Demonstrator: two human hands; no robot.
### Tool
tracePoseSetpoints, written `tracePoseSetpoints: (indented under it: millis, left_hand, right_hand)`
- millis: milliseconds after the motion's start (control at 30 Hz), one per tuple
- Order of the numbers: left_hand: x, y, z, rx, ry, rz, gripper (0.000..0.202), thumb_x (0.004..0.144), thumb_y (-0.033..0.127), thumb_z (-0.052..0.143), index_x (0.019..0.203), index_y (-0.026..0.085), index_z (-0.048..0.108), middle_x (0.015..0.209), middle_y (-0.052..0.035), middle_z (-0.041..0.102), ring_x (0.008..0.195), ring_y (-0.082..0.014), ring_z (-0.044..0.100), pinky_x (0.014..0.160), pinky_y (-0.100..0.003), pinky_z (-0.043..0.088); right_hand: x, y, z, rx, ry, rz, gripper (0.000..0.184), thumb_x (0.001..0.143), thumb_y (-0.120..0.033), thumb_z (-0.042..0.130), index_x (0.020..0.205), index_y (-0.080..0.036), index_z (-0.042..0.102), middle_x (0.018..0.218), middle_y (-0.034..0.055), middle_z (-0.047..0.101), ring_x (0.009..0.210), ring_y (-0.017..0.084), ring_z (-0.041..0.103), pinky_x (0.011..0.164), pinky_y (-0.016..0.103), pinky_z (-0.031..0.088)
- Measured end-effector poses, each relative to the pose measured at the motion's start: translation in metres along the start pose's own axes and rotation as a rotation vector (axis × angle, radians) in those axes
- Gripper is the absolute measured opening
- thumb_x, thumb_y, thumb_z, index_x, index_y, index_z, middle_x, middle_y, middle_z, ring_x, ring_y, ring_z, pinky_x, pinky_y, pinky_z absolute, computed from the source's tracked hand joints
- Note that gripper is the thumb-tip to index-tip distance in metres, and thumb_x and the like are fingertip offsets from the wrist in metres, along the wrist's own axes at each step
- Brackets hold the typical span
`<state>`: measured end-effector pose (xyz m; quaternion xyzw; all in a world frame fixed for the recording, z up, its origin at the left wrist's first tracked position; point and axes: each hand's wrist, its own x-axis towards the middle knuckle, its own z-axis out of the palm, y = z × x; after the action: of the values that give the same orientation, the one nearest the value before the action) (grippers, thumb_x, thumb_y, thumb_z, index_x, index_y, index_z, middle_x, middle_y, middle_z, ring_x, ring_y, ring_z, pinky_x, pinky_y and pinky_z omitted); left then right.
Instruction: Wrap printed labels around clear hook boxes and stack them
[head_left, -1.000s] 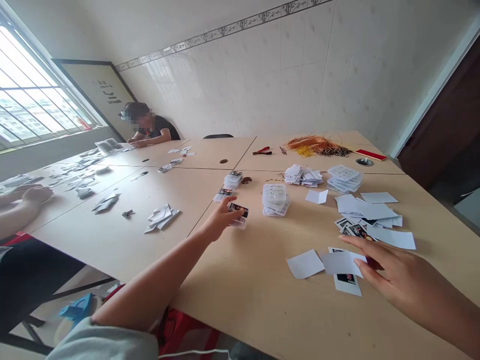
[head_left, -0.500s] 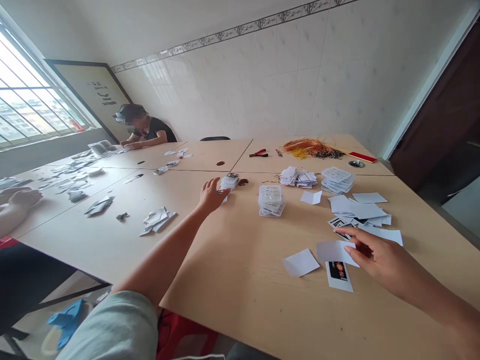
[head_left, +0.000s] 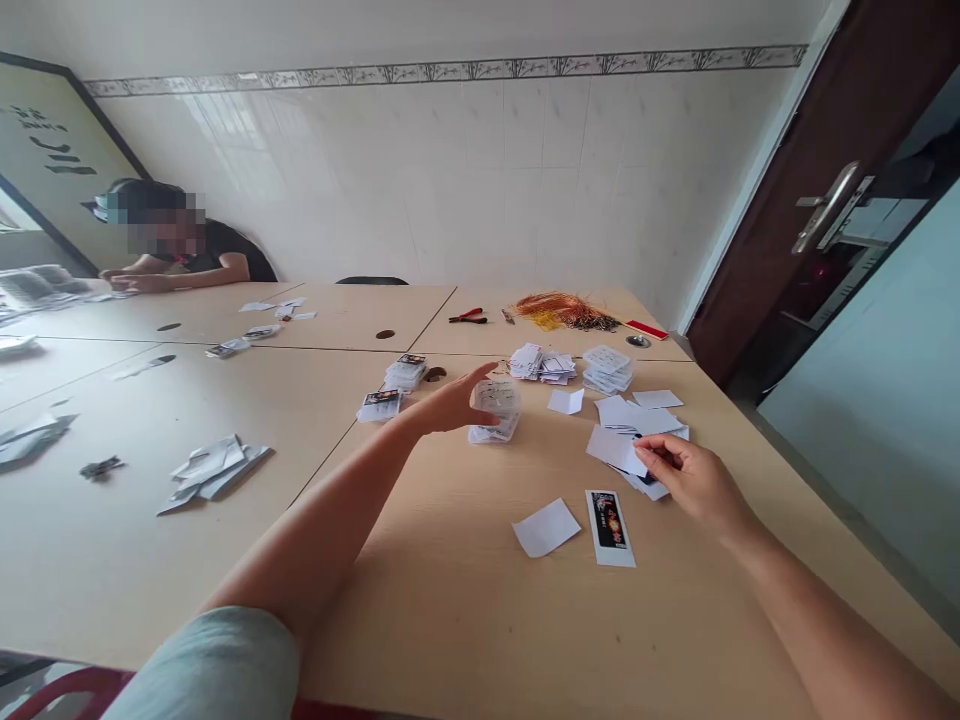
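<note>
Head view: left hand point(head_left: 450, 405) was open, fingers extended, just beside a stack of clear packets point(head_left: 496, 400); right hand point(head_left: 694, 478) held a white paper sheet point(head_left: 615, 449) in a narrow pinch.

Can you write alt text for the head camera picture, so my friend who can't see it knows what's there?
The left hand reaches to a stack of clear plastic packets while the right hand pinches white paper cards on a wooden table. Another person sits at the far end.
</note>
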<state>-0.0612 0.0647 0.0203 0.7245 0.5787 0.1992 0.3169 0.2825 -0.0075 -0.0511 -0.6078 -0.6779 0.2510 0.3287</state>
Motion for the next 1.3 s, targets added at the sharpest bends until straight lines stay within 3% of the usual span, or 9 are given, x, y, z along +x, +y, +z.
tracePoseSetpoints:
  millis: [200, 367, 600, 767, 867, 1033, 1100, 1200, 1300]
  left_hand:
    - [-0.002, -0.013, 0.002, -0.086, 0.02, -0.011, 0.049, 0.096, 0.029, 0.069, 0.143, 0.025, 0.056, 0.154, -0.0128, 0.051, 0.134, -0.0331, 0.055, 0.108, -0.057, 0.05]
    - [0.001, -0.021, 0.0, -0.095, 0.022, -0.024, 0.049, 0.096, 0.031, 0.069, 0.143, 0.024, 0.056, 0.152, -0.013, 0.052, 0.131, -0.0322, 0.058, 0.105, -0.056, 0.052]
    - [0.0, -0.015, -0.001, -0.096, -0.005, -0.015, 0.053, 0.096, 0.029, 0.07, 0.146, 0.025, 0.053, 0.155, -0.013, 0.05, 0.132, -0.0328, 0.057, 0.107, -0.057, 0.051]
    - [-0.003, -0.014, -0.01, -0.103, 0.007, 0.008, 0.071, 0.09, 0.034, 0.075, 0.154, 0.027, 0.044, 0.161, -0.016, 0.046, 0.141, -0.0384, 0.051, 0.106, -0.058, 0.051]
    - [-0.006, -0.011, -0.014, -0.122, 0.036, 0.073, 0.082, 0.086, 0.036, 0.076, 0.158, 0.03, 0.037, 0.165, -0.0151, 0.042, 0.149, -0.0406, 0.041, 0.109, -0.054, 0.049]
    - [-0.023, 0.011, -0.008, -0.14, 0.015, 0.333, 0.088, 0.08, 0.027, 0.077, 0.158, 0.032, 0.035, 0.168, -0.0066, 0.04, 0.154, -0.0291, 0.037, 0.125, -0.045, 0.034]
    - [-0.036, 0.023, -0.003, -0.133, -0.02, 0.415, 0.088, 0.078, 0.025, 0.079, 0.156, 0.034, 0.038, 0.166, -0.0052, 0.043, 0.151, -0.0294, 0.04, 0.125, -0.047, 0.034]
    - [-0.052, 0.034, 0.004, -0.127, -0.073, 0.56, 0.087, 0.078, 0.024, 0.081, 0.155, 0.036, 0.041, 0.163, -0.0059, 0.046, 0.15, -0.0323, 0.041, 0.124, -0.052, 0.035]
    - [-0.061, 0.039, 0.011, -0.258, -0.156, 0.709, 0.087, 0.082, 0.024, 0.081, 0.156, 0.039, 0.038, 0.164, -0.0059, 0.043, 0.152, -0.0307, 0.039, 0.123, -0.051, 0.038]
  right_hand:
    - [0.013, -0.008, 0.006, 0.029, -0.014, 0.043, 0.028, 0.1, -0.039, 0.063, 0.117, -0.016, 0.067, 0.11, 0.0062, 0.072, 0.092, 0.018, 0.071, 0.081, 0.039, 0.061]
    - [0.04, -0.029, 0.015, 0.032, -0.032, 0.077, 0.031, 0.1, -0.038, 0.064, 0.123, -0.018, 0.066, 0.123, 0.0084, 0.069, 0.103, 0.022, 0.07, 0.088, 0.043, 0.06]
    - [0.094, -0.053, 0.036, -0.059, -0.056, 0.115, 0.032, 0.099, -0.036, 0.065, 0.126, -0.019, 0.065, 0.129, 0.0094, 0.067, 0.109, 0.023, 0.068, 0.092, 0.045, 0.059]
    - [0.11, -0.062, 0.04, -0.061, -0.073, 0.134, 0.033, 0.099, -0.036, 0.065, 0.127, -0.02, 0.065, 0.132, 0.0096, 0.066, 0.111, 0.024, 0.068, 0.093, 0.046, 0.059]
    - [0.104, -0.073, 0.038, 0.016, -0.044, 0.104, 0.031, 0.1, -0.035, 0.064, 0.128, -0.021, 0.065, 0.135, 0.0101, 0.064, 0.113, 0.024, 0.066, 0.095, 0.046, 0.058]
    - [0.063, -0.1, 0.028, 0.294, -0.142, 0.005, 0.035, 0.101, -0.043, 0.06, 0.125, -0.018, 0.065, 0.122, 0.009, 0.07, 0.1, 0.021, 0.07, 0.087, 0.043, 0.06]
    - [0.042, -0.108, 0.023, 0.409, -0.204, -0.036, 0.043, 0.101, -0.05, 0.057, 0.129, -0.018, 0.063, 0.115, 0.0082, 0.072, 0.092, 0.019, 0.071, 0.081, 0.04, 0.061]
    - [0.015, -0.114, 0.018, 0.539, -0.253, -0.074, 0.055, 0.089, -0.061, 0.069, 0.128, -0.023, 0.067, 0.106, 0.0062, 0.075, 0.083, 0.016, 0.07, 0.072, 0.033, 0.06]
    - [-0.006, -0.118, 0.014, 0.626, -0.236, -0.081, 0.052, 0.083, -0.062, 0.074, 0.12, -0.025, 0.071, 0.1, 0.0051, 0.077, 0.077, 0.015, 0.07, 0.065, 0.029, 0.058]
